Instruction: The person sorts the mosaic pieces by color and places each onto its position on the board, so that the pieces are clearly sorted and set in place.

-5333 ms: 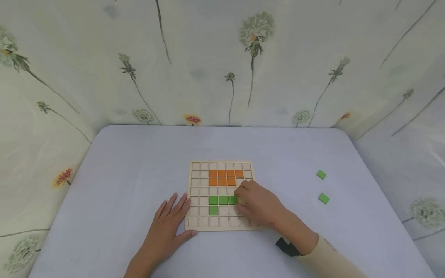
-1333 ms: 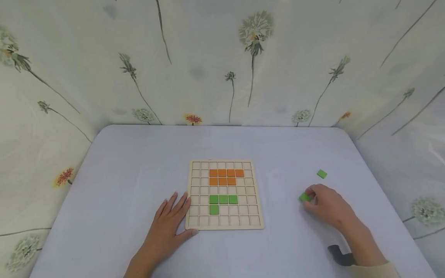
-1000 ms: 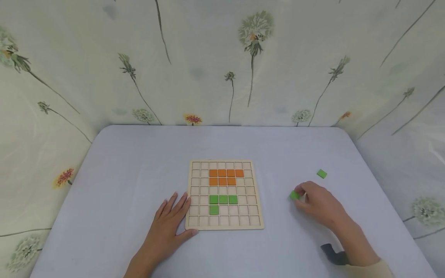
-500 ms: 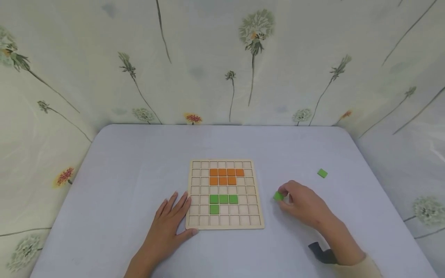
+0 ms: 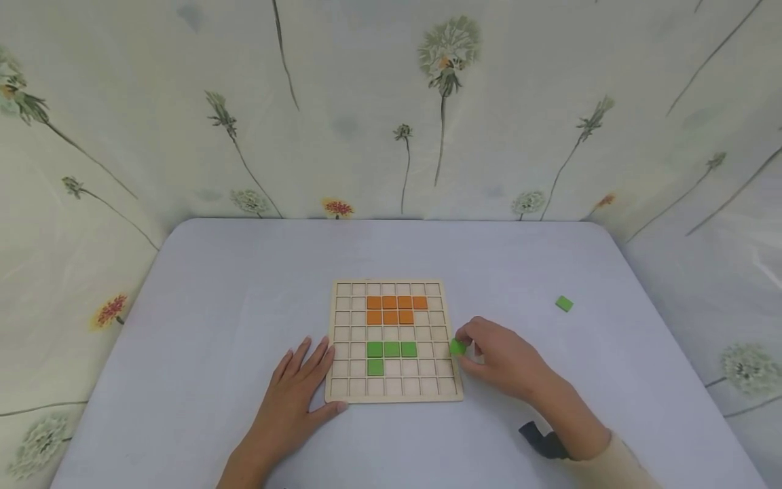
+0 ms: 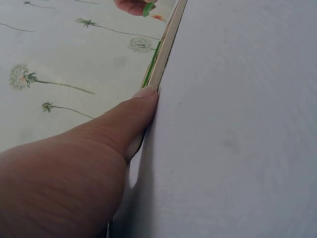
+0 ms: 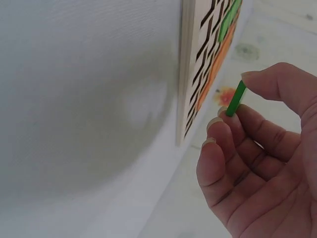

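A light wooden grid board (image 5: pixel 394 399) lies on the table, with orange square tiles (image 5: pixel 389 303) in two upper rows and green square tiles (image 5: pixel 392 350) lower down. My left hand (image 5: pixel 292 401) rests flat at the board's left edge, fingers spread, its thumb along the front-left corner. Between thumb and fingertips my right hand (image 5: pixel 504 356) pinches one green tile (image 7: pixel 237 98) by its edges. In the head view that tile overlaps the board's right rim; the right wrist view shows it held above the table. Another green tile (image 5: pixel 564 303) lies alone at the right.
The table (image 5: pixel 244 272) has a pale cloth cover. Curtains (image 5: pixel 366 102) printed with dandelions hang behind it and at both sides. A dark band (image 5: pixel 542 441) hangs under the right wrist beside a beige sleeve (image 5: pixel 611 465).
My right hand was at the board's right side, then took up the nearer loose green tile at the right and carried it left to the board's edge. The left hand has stayed put.
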Action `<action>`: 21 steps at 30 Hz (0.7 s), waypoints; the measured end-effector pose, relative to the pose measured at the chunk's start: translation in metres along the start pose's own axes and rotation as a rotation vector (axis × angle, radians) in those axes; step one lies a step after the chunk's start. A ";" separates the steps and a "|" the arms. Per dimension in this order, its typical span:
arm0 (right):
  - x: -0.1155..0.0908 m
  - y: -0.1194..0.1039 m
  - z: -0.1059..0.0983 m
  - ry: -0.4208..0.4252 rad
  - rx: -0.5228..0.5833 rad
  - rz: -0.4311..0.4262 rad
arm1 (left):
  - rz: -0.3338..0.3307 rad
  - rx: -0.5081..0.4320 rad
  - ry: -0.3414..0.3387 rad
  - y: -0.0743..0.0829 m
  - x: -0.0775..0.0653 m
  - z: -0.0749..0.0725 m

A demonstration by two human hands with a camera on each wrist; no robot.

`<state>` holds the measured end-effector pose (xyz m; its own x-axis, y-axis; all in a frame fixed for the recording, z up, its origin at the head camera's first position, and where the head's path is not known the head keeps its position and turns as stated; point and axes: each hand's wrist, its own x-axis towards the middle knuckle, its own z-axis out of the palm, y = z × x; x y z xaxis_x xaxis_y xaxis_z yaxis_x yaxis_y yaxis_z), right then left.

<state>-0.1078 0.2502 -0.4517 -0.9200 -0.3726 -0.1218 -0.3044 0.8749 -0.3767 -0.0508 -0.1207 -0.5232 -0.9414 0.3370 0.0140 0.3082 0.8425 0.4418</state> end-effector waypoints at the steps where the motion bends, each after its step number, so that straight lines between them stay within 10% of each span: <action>1: 0.002 -0.002 0.001 -0.006 -0.003 -0.011 | -0.001 0.000 0.000 0.000 0.000 0.000; 21: 0.024 -0.048 0.023 -0.034 -0.066 -0.229 | 0.025 -0.012 0.016 -0.006 -0.001 0.003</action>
<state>-0.1101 0.1925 -0.4577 -0.8165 -0.5729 -0.0714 -0.5207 0.7842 -0.3376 -0.0517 -0.1243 -0.5283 -0.9357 0.3507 0.0397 0.3298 0.8288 0.4520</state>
